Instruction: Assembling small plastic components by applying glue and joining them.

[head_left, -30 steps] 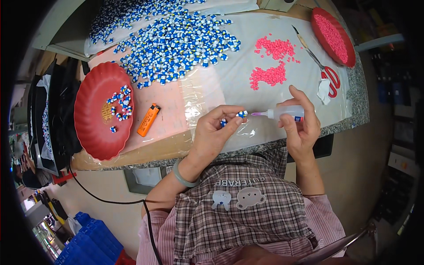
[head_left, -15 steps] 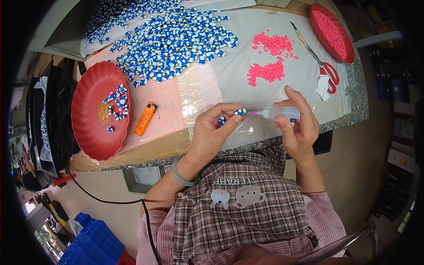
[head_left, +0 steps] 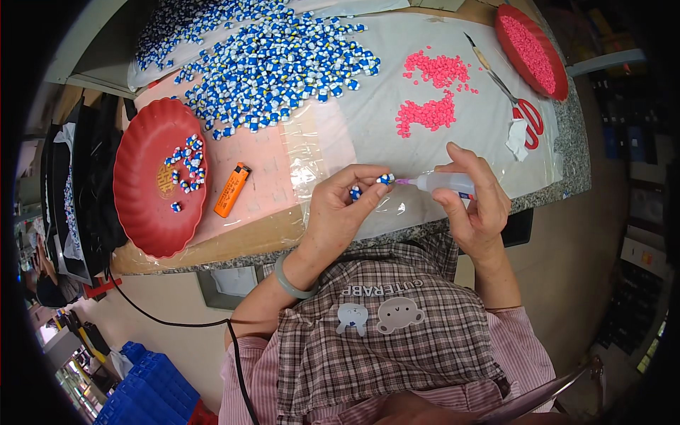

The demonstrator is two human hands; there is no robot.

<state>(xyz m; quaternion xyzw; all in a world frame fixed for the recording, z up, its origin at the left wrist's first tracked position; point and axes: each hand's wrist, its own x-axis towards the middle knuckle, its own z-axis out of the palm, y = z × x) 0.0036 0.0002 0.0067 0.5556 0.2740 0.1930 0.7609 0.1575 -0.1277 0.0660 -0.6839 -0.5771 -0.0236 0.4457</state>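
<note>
Between the thumb and forefinger of my left hand [head_left: 345, 202] is a small blue-and-white figurine [head_left: 385, 179]. A second blue-and-white figurine [head_left: 355, 193] sits further back against the same fingers. My right hand [head_left: 482, 202] is closed round a clear glue bottle [head_left: 450, 183] lying nearly level. Its pinkish nozzle tip [head_left: 404, 181] points left and comes right up to the pinched figurine; whether they touch I cannot tell. Beyond my hands, two groups of small pink pieces [head_left: 427, 113] are spread on the white sheet [head_left: 375, 85].
A big heap of blue-and-white figurines [head_left: 276, 67] covers the far left. Nearer stand a red scalloped dish [head_left: 145, 205] with several figurines and an orange lighter [head_left: 232, 190]. At the right lie red-handled scissors [head_left: 528, 124], a pointed tool [head_left: 482, 59] and a red dish of pink pieces [head_left: 528, 53].
My right hand and the glue bottle have shifted slightly left, bringing the nozzle closer to the figurine. My left hand holds almost still.
</note>
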